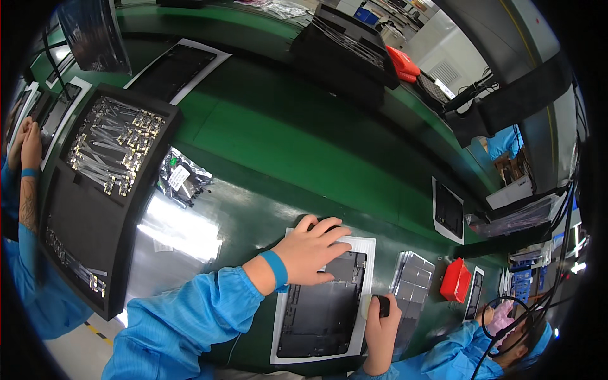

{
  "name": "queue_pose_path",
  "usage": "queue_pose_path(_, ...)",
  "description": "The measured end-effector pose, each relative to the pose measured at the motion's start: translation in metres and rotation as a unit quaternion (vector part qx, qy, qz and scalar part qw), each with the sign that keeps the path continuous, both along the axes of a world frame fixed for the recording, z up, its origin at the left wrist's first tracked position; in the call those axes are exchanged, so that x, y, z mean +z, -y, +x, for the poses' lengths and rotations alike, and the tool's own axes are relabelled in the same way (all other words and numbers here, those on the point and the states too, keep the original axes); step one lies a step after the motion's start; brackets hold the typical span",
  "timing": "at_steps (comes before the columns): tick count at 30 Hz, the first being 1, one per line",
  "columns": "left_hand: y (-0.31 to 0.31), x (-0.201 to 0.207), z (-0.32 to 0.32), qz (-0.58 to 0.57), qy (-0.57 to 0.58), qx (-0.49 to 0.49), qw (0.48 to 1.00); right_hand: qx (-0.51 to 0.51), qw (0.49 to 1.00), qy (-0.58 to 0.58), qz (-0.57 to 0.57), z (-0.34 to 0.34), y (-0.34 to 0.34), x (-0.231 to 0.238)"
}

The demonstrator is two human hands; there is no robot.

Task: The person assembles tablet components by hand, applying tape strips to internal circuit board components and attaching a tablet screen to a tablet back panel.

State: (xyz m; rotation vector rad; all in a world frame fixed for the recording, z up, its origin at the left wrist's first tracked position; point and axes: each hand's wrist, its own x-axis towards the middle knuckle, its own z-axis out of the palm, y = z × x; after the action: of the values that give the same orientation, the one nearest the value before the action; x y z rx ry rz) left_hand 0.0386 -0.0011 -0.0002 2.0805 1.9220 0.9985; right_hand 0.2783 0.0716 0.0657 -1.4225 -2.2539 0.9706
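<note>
A dark tablet housing (323, 310) lies on a white foam sheet (371, 244) on the green bench in front of me. Its black inner side faces up, with small parts along the edges. My left hand (310, 252), a blue band at its wrist, rests over the housing's far left end, fingers spread. At the housing's right edge, my right hand (383, 326) is closed around a small black block with a pale side (384, 306). Whether the block touches the housing I cannot tell.
A black tray (120, 253) holding several flex cables with small boards stands at left, beside a clear bag of parts (180, 177). Clear plastic trays (411, 285) and a red bin (455, 280) are at right. Co-workers in blue sit on both sides.
</note>
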Motion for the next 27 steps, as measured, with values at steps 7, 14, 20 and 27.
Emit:
queue_pose_path(7, 0.003, -0.001, -0.002, -0.021, 0.005, 0.006, 1.000, 0.053, 0.990, -0.020, 0.126, -0.064, -0.012, -0.025)
queue_pose_path(14, -0.010, -0.005, -0.010, 0.152, 0.310, 0.150, 0.927, 0.209, 0.897, 0.159, 0.355, -0.111, 0.040, -0.048)
queue_pose_path(20, 0.000, -0.011, -0.017, 0.089, 0.060, 0.193, 0.975, 0.106, 0.983, -0.144, -0.034, -0.087, 0.020, -0.019)
queue_pose_path(27, -0.006, 0.000, 0.000, 0.061, -0.107, 0.162, 0.979, 0.080, 0.965, -0.247, 0.031, 0.011, -0.031, -0.009)
